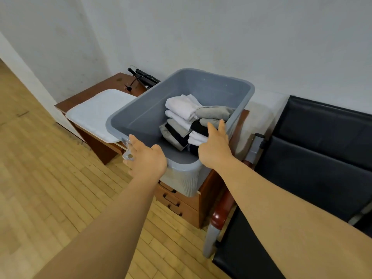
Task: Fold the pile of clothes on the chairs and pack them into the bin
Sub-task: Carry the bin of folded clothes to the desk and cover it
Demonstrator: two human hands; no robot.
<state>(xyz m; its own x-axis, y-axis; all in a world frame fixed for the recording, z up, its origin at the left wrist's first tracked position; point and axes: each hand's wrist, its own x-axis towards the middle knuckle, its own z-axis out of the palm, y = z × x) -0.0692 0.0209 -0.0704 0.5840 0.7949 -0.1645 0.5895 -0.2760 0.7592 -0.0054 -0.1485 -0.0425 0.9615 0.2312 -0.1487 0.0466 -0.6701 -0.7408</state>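
The grey plastic bin (141,117) sits on the wooden desk (112,81), its near corner hanging past the desk edge over the drawers. That overhang seems to be why the left hand (147,160) grips the near rim, thumb hooked inside and fingers curled round the outside by the pale latch (127,153): it braces the bin so it does not tip or slide.

The folded clothes (185,109), in white, grey and black, are stacked in the bin's right half against the right wall, leaving the left half of the floor bare. The right hand (214,150) reaches in over the near rim with fingers nearly straight, lying flat on the top of the stack near a grey garment (213,112). It holds nothing, and probably presses the stack down or squares it against the wall.

A white flat panel (96,111), likely the bin's lid, lies on the desk to the left, out of the way of packing. The black chairs (322,158) stand just right of the desk, so the clothes travel only a short way. No loose garment shows on the part of them in view, so packing looks nearly finished.
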